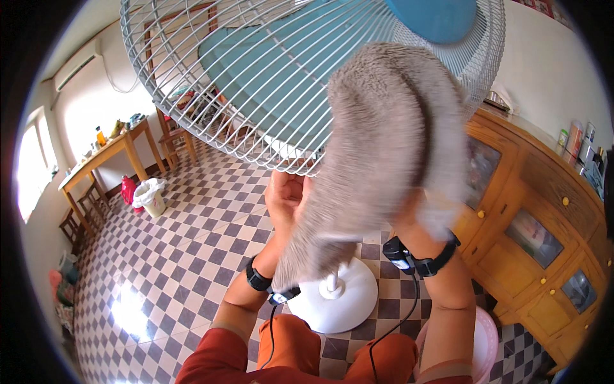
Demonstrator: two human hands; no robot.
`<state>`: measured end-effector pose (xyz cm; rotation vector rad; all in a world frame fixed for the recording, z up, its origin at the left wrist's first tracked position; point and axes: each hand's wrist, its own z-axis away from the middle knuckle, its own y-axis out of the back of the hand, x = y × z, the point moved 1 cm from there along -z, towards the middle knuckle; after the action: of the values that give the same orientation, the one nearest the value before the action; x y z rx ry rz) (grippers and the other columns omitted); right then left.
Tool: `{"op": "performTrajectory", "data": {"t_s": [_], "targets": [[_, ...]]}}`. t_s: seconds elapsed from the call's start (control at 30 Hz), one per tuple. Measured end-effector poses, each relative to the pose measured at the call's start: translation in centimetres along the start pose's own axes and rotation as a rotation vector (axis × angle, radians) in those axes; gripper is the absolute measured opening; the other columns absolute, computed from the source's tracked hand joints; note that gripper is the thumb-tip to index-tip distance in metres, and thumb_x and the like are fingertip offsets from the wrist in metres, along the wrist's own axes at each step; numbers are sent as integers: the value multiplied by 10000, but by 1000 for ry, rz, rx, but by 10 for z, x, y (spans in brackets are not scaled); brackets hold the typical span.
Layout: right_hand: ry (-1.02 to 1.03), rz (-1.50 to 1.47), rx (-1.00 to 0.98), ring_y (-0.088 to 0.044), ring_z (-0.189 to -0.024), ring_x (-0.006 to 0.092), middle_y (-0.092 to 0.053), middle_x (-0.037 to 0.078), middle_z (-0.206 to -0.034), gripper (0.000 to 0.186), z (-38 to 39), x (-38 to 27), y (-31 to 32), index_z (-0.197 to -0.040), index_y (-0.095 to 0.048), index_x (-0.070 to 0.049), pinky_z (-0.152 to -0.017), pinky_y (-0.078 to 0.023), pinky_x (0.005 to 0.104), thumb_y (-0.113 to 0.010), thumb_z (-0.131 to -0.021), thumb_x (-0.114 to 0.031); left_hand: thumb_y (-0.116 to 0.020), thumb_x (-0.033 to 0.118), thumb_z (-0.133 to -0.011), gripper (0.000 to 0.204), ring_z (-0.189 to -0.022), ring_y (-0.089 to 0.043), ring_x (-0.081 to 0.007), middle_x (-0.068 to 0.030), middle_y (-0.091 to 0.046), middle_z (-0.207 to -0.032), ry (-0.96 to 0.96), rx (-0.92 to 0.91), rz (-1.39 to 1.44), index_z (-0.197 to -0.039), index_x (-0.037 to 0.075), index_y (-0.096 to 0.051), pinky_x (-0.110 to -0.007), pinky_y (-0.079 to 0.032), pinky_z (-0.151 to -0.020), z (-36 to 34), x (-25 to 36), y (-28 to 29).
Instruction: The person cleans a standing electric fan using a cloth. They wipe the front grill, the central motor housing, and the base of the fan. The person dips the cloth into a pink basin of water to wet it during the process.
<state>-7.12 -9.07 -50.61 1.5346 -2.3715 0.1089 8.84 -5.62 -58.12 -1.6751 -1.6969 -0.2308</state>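
A standing fan fills the upper middle, its white wire guard [256, 96] in front of blue blades [268, 77] and a blue centre cap [435, 16]. My left hand [284, 195] is at the guard's lower edge, fingers curled against it. A grey-brown fluffy cloth [390, 128] hangs in front of the guard, blurred by motion. My right hand [412, 214] is closed on the cloth, which covers most of its fingers. Below, the fan's round white base [336, 307] stands on the floor.
A wooden cabinet [499, 211] with bottles on top lines the right side. Beside my right forearm sits a pink-rimmed basin [489, 345]. Far left are a wooden table [109, 153], a lined bin [152, 201] and a red jug [129, 190]. Cables hang from both wrist straps.
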Motion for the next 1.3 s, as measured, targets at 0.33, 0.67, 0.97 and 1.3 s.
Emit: {"op": "performTrajectory", "data": {"t_s": [0.33, 0.67, 0.97, 1.3], "targets": [[244, 140, -127, -492, -1082, 106, -589, -120, -1085, 285, 24, -23, -26, -998, -643, -248, -915, -304, 396, -568, -743, -351, -500, 8, -923, 180, -882, -643, -190, -133, -625, -1017, 9, -47, -61, -1096, -39, -508, -293, -534, -772, 11, -6, 8], [-716, -852, -400, -481, -1162, 210, -545, 24, -1211, 380, 65, -24, -43, -1208, -529, -155, -986, -331, 430, -467, -915, -388, -507, -4, -924, 161, -871, -648, -189, -130, -628, -1008, -67, -67, -87, -1081, -38, -509, -295, -534, -774, 2, -4, 0], [84, -22, -154, -450, -1212, 294, -525, 95, -1287, 480, 111, -43, -37, -1135, -640, -144, -1013, -290, 485, -685, -758, -438, -512, -14, -924, 145, -861, -652, -189, -128, -630, -1000, -102, -139, -86, -1067, -37, -510, -297, -533, -775, 2, 1, -1], [-979, -1320, 155, -528, -1130, 249, -476, 137, -1291, 557, 164, -63, -64, -1339, -347, -42, -938, -467, 381, -606, -870, -197, -368, 137, -1004, 190, -864, -607, -183, -160, -620, -978, -131, -147, -219, -1010, -14, -482, -318, -512, -780, 27, 3, 16]]}}
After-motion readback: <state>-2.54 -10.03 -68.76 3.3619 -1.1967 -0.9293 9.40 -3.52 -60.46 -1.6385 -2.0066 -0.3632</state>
